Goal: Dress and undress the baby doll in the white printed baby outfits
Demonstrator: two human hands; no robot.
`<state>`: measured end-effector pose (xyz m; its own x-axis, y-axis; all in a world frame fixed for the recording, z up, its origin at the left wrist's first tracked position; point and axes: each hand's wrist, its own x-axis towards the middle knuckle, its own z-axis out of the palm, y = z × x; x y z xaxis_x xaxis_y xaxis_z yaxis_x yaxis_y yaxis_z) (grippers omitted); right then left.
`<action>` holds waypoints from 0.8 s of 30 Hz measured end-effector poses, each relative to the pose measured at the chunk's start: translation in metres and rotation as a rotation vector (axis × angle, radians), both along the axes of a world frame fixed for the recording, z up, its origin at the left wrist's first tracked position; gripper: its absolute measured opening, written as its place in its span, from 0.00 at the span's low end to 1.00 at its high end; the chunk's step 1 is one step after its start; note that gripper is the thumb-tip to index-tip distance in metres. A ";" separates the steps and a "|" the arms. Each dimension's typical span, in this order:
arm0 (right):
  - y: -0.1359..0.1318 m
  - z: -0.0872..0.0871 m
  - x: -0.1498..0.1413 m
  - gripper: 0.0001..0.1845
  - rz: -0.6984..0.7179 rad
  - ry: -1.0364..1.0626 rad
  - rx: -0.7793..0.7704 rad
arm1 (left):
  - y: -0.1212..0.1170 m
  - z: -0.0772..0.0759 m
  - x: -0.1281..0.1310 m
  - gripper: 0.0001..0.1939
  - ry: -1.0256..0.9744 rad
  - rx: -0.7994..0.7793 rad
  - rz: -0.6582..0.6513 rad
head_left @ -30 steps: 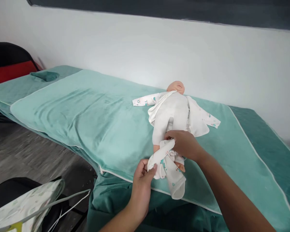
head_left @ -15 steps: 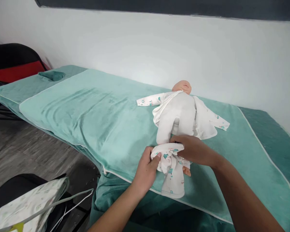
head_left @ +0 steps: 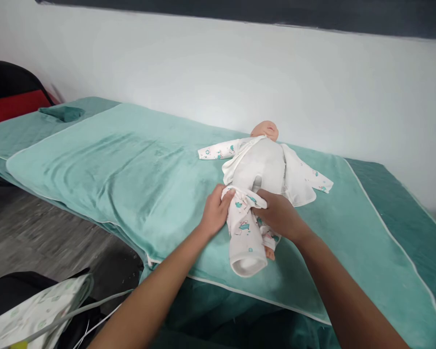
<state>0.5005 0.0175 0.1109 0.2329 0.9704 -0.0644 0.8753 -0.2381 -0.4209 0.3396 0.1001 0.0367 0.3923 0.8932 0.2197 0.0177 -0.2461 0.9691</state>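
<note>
A baby doll (head_left: 263, 157) lies on its back on the green bed cover, its head toward the wall. Its arms are in the sleeves of a white printed baby shirt (head_left: 301, 182) that is spread open at the front. White baby pants (head_left: 246, 237) with teal prints are partway up the doll's legs. My left hand (head_left: 217, 209) pinches the waistband at its left side. My right hand (head_left: 278, 212) is closed on the waistband's other side. One doll foot (head_left: 270, 253) pokes out of a pant leg; the nearer leg opening shows no foot.
The light green cover (head_left: 148, 169) wraps a long bed against a white wall (head_left: 203, 68). A folded printed cloth (head_left: 39, 310) lies on a black chair (head_left: 18, 286) at lower left, with a pale cable (head_left: 94, 304) across it. A black and red chair (head_left: 14, 97) stands far left.
Both hands have moved up the doll's legs with the waistband, away from me. The gathered pant leg has straightened out and its round opening now shows. The view has shifted slightly right.
</note>
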 end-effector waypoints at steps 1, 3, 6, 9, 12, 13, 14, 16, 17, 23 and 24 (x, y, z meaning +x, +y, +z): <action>0.001 -0.002 0.000 0.09 -0.017 -0.003 0.007 | 0.009 0.002 0.005 0.16 -0.003 0.032 -0.014; 0.002 -0.005 0.001 0.08 -0.041 -0.001 0.016 | 0.027 0.005 0.016 0.17 -0.008 0.082 -0.032; 0.006 -0.007 0.000 0.07 -0.097 0.042 0.036 | 0.050 0.008 0.033 0.19 0.023 0.138 -0.020; 0.011 -0.009 -0.002 0.08 -0.189 0.054 0.076 | 0.058 0.008 0.043 0.19 0.088 0.177 0.043; 0.013 -0.009 -0.005 0.09 -0.230 0.034 0.114 | 0.048 0.004 0.038 0.15 0.112 0.201 0.110; 0.013 -0.010 -0.006 0.10 -0.237 0.031 0.124 | 0.042 0.001 0.033 0.13 0.109 0.197 0.152; 0.013 -0.011 -0.007 0.10 -0.249 0.029 0.134 | 0.034 -0.001 0.026 0.13 0.108 0.186 0.202; 0.013 -0.013 -0.010 0.10 -0.279 0.028 0.150 | 0.016 -0.005 0.011 0.14 0.136 0.153 0.263; 0.014 -0.014 -0.011 0.10 -0.297 0.026 0.156 | 0.007 -0.008 0.003 0.15 0.176 0.145 0.245; 0.014 -0.020 -0.018 0.07 -0.365 0.022 0.207 | -0.035 -0.017 -0.020 0.20 0.483 0.326 0.002; 0.013 -0.020 -0.019 0.07 -0.372 0.021 0.211 | -0.037 -0.018 -0.019 0.20 0.499 0.351 0.012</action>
